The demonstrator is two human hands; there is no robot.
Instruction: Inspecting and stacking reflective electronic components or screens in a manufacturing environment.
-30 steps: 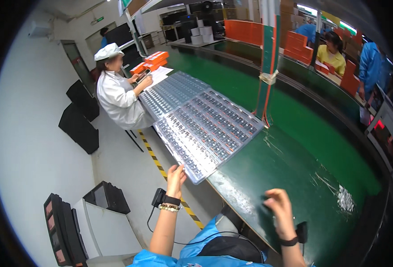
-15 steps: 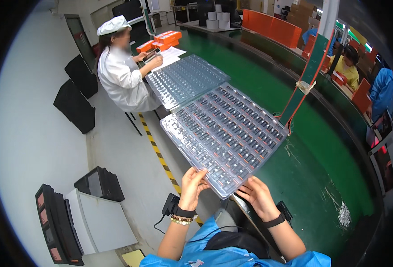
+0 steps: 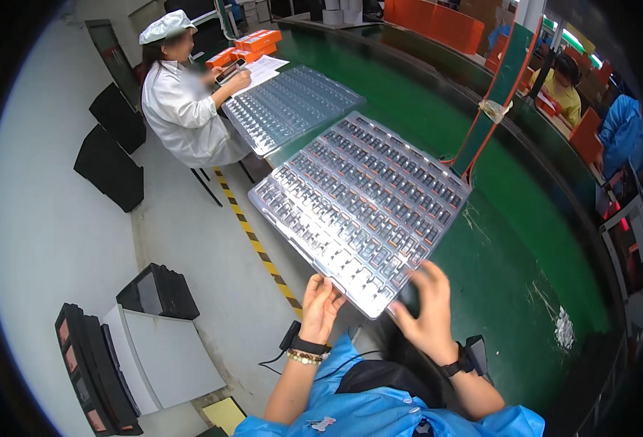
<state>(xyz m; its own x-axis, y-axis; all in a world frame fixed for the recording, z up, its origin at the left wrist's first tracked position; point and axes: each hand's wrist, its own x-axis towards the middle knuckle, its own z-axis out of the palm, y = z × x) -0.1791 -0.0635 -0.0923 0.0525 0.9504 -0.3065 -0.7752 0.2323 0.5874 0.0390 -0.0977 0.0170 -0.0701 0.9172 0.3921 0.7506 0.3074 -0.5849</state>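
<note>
A clear plastic tray (image 3: 369,207) with rows of pockets lies before me, filled with small dark parts that show bits of orange. Bright glare covers its near left part. My left hand (image 3: 321,309) pinches the tray's near left edge, thumb on top and the other fingers partly hidden beneath. Beside the near right corner is my right hand (image 3: 429,313), its fingers apart and blurred by motion. It appears to hold nothing; whether a fingertip touches the rim I cannot tell. Dark straps with small devices circle both wrists.
Beyond it lies a second clear tray (image 3: 292,105) on the green table (image 3: 496,291). A person in white (image 3: 183,109) sits there with a phone, near papers and orange boxes (image 3: 256,45). A green post (image 3: 492,109) rises at the right. White scraps (image 3: 563,328) lie farther right.
My right hand has let go of the tray's near right edge and moved slightly up along it, fingers spread. My left hand keeps its grip. The tray has tilted and catches more glare.
</note>
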